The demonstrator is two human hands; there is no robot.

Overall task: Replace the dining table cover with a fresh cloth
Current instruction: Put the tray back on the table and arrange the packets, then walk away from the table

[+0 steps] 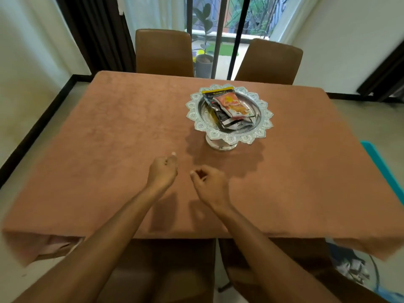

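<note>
Two bare forearms reach out from the near edge over one table covered by one brown cloth (109, 149) that hangs over the near side. The left hand (162, 170) and the right hand (209, 182) hover side by side above the cloth, each with fingers curled loosely inward and holding nothing. Farther off, right of centre, one silver footed tray (229, 136) stands on the cloth, carrying about three snack packets (231, 107). Two brown chairs (164, 52) stand at the far side.
</note>
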